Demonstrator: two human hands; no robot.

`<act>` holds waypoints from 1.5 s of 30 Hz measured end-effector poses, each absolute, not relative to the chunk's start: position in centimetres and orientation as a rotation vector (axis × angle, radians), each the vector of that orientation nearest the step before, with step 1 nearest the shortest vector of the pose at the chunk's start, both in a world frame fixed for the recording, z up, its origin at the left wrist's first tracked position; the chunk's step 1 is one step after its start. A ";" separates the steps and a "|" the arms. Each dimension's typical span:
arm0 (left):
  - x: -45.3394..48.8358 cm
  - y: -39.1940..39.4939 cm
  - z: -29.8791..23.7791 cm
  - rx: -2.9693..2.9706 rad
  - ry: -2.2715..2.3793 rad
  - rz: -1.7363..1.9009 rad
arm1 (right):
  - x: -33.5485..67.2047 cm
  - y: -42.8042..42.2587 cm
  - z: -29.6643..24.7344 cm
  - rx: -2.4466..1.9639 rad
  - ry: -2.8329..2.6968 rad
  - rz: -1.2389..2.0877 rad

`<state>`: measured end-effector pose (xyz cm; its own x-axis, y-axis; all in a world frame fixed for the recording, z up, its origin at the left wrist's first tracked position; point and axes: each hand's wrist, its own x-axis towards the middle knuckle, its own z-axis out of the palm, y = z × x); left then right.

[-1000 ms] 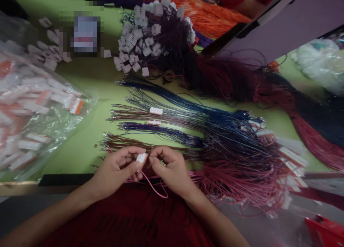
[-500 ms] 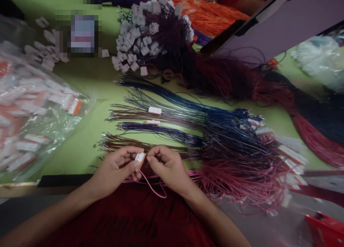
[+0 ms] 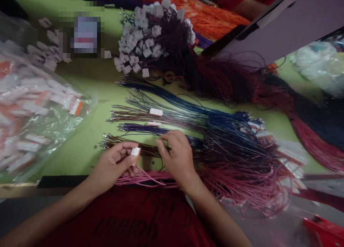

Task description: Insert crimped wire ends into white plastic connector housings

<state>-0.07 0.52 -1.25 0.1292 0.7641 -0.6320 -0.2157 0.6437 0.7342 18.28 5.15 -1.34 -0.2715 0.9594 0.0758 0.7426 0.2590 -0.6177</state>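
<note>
My left hand (image 3: 114, 162) pinches a small white and orange connector (image 3: 135, 156) between thumb and fingers, and a pink wire (image 3: 150, 177) trails from its lower end. Right of it, my right hand (image 3: 177, 155) hovers over the brown wires (image 3: 147, 150) beside the purple wire bundle (image 3: 134, 127). Its thumb and index finger are drawn close together; anything between them is too small to make out. Below both hands runs a bundle of pink wires (image 3: 172, 184). Two loose connectors, a white one (image 3: 156, 112) and a white-orange one (image 3: 154, 124), lie on the wires further back.
On the left spreads a clear plastic bag (image 3: 53, 132) of connectors. A heap of white plugs (image 3: 131, 42) on dark red wires stands behind. Blue wires (image 3: 172, 96) lie across the green table (image 3: 80, 139). A grey panel (image 3: 268, 42) rises at back right, near another person's arm (image 3: 249, 6).
My right hand has moved up and right, away from the connector to the brown and purple wires. My left hand has shifted slightly left with the connector and its pink wire.
</note>
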 end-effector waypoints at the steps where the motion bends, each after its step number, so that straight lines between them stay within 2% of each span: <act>1: -0.1 0.7 -1.3 0.537 1.243 0.746 | 18.4 5.6 -1.7 -1.587 -2.183 0.519; 3: -0.2 0.8 -1.4 0.534 1.224 0.713 | 18.8 6.0 -2.2 -1.640 -2.299 0.389; 6: -0.3 1.1 -1.4 0.517 1.180 0.674 | 19.5 5.6 -1.7 -1.597 -2.297 0.454; 10: -0.4 1.6 -1.1 0.477 1.167 0.622 | 19.7 4.3 1.5 -1.442 -2.199 0.769; 13: -0.3 1.7 -1.1 0.485 1.115 0.644 | 17.9 3.8 3.9 -1.145 -2.205 1.168; 16: -0.1 2.0 -1.3 0.531 1.086 0.731 | 16.1 4.0 4.2 -1.006 -2.107 1.417; 22: -0.3 3.0 -1.4 0.423 1.148 0.818 | 16.6 5.1 0.9 -1.464 -1.932 1.018; 38: -0.9 3.1 -1.7 0.414 1.134 0.741 | 16.5 5.7 0.1 -1.384 -2.211 0.723; 45: -0.6 3.2 -1.6 0.433 1.152 0.734 | 16.6 5.9 0.0 -1.370 -2.215 0.770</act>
